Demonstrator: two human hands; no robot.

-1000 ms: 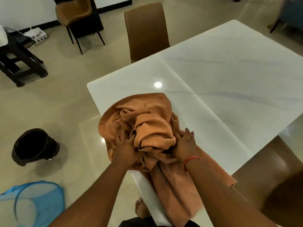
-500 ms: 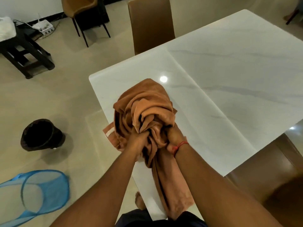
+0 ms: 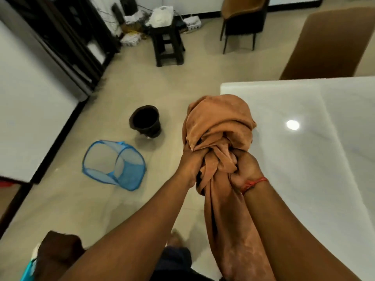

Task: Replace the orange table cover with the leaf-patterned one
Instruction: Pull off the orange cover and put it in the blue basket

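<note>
The orange table cover (image 3: 219, 122) is bunched into a ball, lifted off the white marble table (image 3: 304, 159) at its left corner. My left hand (image 3: 189, 165) grips the bundle from the left and my right hand (image 3: 246, 169), with a red thread at the wrist, grips it from the right. A long tail of the cover hangs down between my forearms. No leaf-patterned cover is in view.
A blue mesh hamper (image 3: 113, 165) lies on its side on the floor to the left, with a dark round bin (image 3: 145, 120) beyond it. A dark stool (image 3: 167, 43) and brown chairs (image 3: 328, 43) stand further back. A brown object (image 3: 58, 252) sits at lower left.
The bundle has come up off the tabletop, held tighter in both hands. My view has swung left, so the hamper and bin are now nearer the middle.
</note>
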